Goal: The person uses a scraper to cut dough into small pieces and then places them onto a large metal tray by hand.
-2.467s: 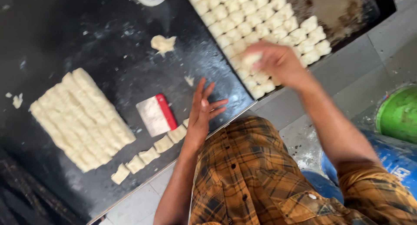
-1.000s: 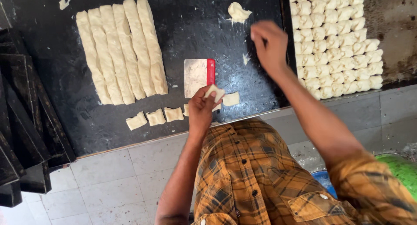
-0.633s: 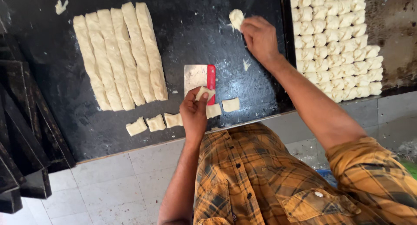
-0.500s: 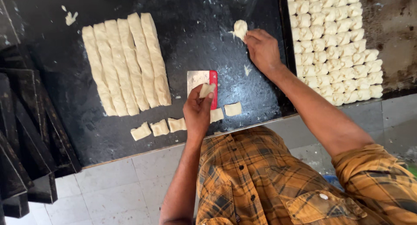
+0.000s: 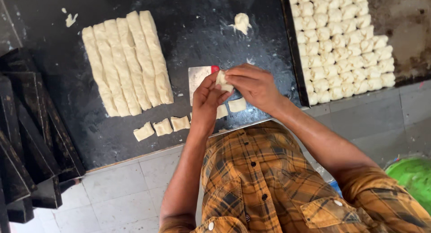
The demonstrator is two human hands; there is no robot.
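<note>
Both hands meet over the black worktop (image 5: 197, 31), pinching one small square of pale dough (image 5: 222, 80) between them. My left hand (image 5: 207, 100) holds it from below and my right hand (image 5: 252, 84) from the right. Under the hands lies a dough scraper (image 5: 198, 76) with a steel blade and red handle. Cut dough squares (image 5: 162, 127) lie in a row near the worktop's front edge. Several long dough strips (image 5: 127, 62) lie side by side to the left.
A dark tray (image 5: 294, 48) at the right holds several rows of folded dough pieces (image 5: 337, 39). A small lump of filling (image 5: 242, 22) sits at the back. Stacked black trays (image 5: 27, 138) stand at the left. A green tub (image 5: 412, 177) is at the lower right.
My right hand came back from the lump of filling and joined my left hand on the dough square, which my left hand lifted off the worktop.
</note>
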